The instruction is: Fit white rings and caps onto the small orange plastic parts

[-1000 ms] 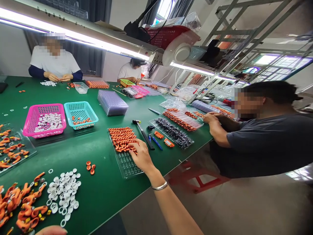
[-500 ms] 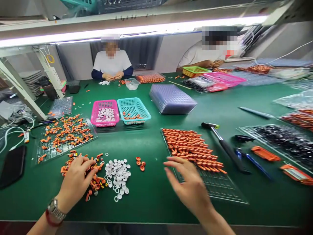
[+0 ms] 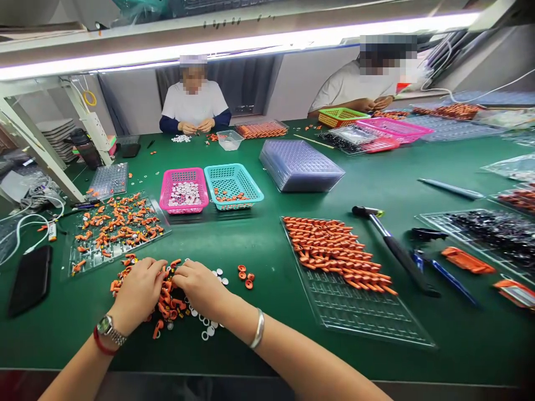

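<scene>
My left hand (image 3: 140, 287), with a watch at the wrist, is closed with bent fingers over a pile of small orange plastic parts (image 3: 169, 306). Facing it, my right hand (image 3: 203, 285) has its fingers pressed together at the same pile, fingertips close to the left ones. Whatever the fingertips hold is hidden among the orange parts. White discs and rings (image 3: 211, 329) lie partly under my right hand. To the right are a few loose orange caps (image 3: 246, 277) and a clear tray (image 3: 355, 312) with rows of orange pieces (image 3: 334, 250).
Behind the pile stand a pink basket (image 3: 205, 192) of white discs, a blue basket (image 3: 261, 195) and stacked clear trays (image 3: 301, 167). A hammer (image 3: 397, 253) lies right, a phone (image 3: 29, 281) left. Orange parts cover another tray (image 3: 117, 225). Two people (image 3: 194, 103) work opposite.
My right hand has moved left from beside the tray of orange rows to the pile, and its spread fingers have closed. My left hand stays at the pile; the view has shifted slightly.
</scene>
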Tool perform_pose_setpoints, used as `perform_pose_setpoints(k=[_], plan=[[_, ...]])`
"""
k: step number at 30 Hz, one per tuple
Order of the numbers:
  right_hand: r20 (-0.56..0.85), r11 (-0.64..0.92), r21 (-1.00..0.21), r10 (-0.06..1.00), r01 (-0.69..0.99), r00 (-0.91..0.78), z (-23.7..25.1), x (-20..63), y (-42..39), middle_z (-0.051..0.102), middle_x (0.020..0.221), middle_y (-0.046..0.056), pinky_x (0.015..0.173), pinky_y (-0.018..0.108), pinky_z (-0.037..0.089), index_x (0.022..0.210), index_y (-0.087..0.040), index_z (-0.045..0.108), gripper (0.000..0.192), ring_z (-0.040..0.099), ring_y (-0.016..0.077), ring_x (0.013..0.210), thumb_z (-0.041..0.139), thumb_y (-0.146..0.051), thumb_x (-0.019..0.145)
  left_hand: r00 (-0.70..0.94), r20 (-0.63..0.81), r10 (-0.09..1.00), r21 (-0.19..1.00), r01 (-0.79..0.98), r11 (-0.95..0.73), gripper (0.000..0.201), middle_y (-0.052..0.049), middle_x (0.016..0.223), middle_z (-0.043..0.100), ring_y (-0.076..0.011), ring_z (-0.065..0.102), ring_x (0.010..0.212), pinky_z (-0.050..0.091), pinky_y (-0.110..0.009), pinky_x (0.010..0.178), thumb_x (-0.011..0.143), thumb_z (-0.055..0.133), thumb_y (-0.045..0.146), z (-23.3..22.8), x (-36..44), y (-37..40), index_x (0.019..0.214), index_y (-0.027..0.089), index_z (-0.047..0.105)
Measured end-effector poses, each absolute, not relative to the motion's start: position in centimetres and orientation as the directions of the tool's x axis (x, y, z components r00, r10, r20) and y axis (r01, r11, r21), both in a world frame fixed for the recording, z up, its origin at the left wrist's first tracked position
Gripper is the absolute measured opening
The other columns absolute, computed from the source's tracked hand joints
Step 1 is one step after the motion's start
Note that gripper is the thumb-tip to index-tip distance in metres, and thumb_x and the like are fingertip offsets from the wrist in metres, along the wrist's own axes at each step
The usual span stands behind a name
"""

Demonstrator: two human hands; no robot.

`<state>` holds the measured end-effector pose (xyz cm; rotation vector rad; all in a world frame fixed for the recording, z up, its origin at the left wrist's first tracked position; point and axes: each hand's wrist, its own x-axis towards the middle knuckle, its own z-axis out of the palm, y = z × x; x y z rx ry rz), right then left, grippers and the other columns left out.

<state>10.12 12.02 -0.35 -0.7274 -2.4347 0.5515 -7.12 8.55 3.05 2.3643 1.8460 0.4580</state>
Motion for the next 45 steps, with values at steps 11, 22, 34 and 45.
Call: perform_pose_setpoints(k=[11, 22, 34, 45], plan=[[0.172, 0.153, -0.985, 0.891, -0.08, -0.419, 1.6, 14.7, 6.3, 0.07, 0.081, 0.003, 0.068, 0.028, 0.055, 0.089, -0.02, 0.066, 0.014, 0.067, 0.017, 0.075, 0.065, -0.034, 0.09, 0.085, 0.175, 0.981, 0.763, 0.618, -0.19, 0.024, -0.007, 0.11, 0.075, -0.0244, 0.069, 0.104, 0.057, -0.034, 0.088, 0.092, 0.055, 0.03, 3.4, -4.6, 2.5, 0.11, 0.023, 0.069], [0.006, -0.11, -0.902, 0.964, -0.418, -0.266, 0.4, 15.5, 0.5, 0.065, 0.081, 0.001, 0.071, 0.025, 0.051, 0.087, -0.024, 0.069, 0.01, 0.061, 0.0157, 0.075, 0.071, -0.034, 0.086, 0.058, -0.042, 0.997, 0.997, 0.068, 0.038, 0.011, -0.002, 0.077, 0.07, -0.0174, 0.067, 0.074, 0.055, -0.022, 0.069, 0.081, 0.073, 0.031, 2.7, -0.2, -0.4, 0.08, 0.02, 0.071], [0.378, 0.373, -0.926, 0.917, -0.066, -0.13, 0.2, 16.1, -0.6, 0.053, 0.092, 0.002, 0.065, 0.026, 0.057, 0.109, -0.029, 0.061, 0.037, 0.062, 0.0154, 0.074, 0.058, -0.004, 0.083, -0.118, 0.133, 0.984, 0.954, 0.286, -0.095, 0.002, -0.001, 0.075, 0.075, -0.0185, 0.071, 0.07, 0.058, -0.022, 0.067, 0.077, 0.074, 0.021, 3.5, 0.9, -2.0, 0.078, 0.023, 0.074], [0.624, 0.613, -0.706, 0.775, 0.355, -0.099, 0.7, 15.7, -0.4, 0.06, 0.081, 0.006, 0.062, 0.024, 0.053, 0.099, -0.017, 0.057, 0.025, 0.06, 0.0158, 0.071, 0.05, 0.001, 0.083, 0.142, 0.559, 0.817, 0.639, 0.554, -0.534, 0.025, 0.001, 0.085, 0.074, -0.0125, 0.071, 0.075, 0.057, -0.019, 0.074, 0.084, 0.065, 0.004, 2.4, 0.0, -2.2, 0.102, 0.022, 0.063]])
